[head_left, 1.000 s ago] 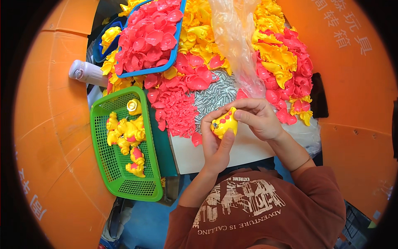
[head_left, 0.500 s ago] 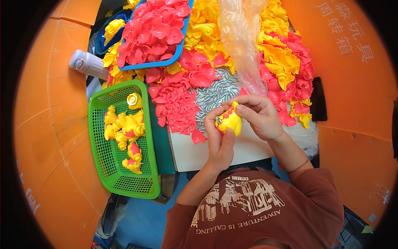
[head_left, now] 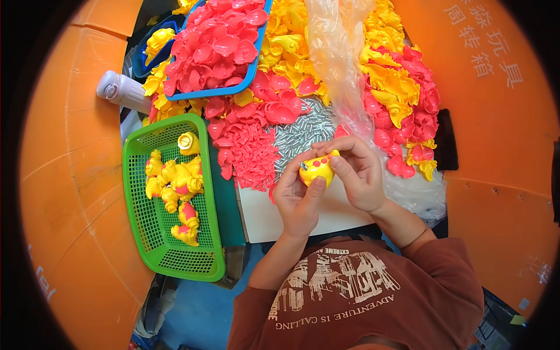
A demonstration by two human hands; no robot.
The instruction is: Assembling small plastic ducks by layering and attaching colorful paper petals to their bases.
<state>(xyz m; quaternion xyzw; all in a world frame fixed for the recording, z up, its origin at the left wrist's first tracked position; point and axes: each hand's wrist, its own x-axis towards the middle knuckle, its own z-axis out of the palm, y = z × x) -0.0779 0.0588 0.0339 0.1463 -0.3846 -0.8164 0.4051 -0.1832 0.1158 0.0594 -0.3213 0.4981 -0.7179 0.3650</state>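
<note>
- head view: orange walls ring a white counter, its far side heaped with pink and yellow plastic shells.
- a green basket sits off the counter's left edge, with finished yellow toys in it.
- a blue tray of pink shells lies at the far left corner.
- a patch of small silver pieces lies mid-counter.
- the left hand and right hand both pinch a yellow toy with pink dots, held above the counter's near edge.
</note>
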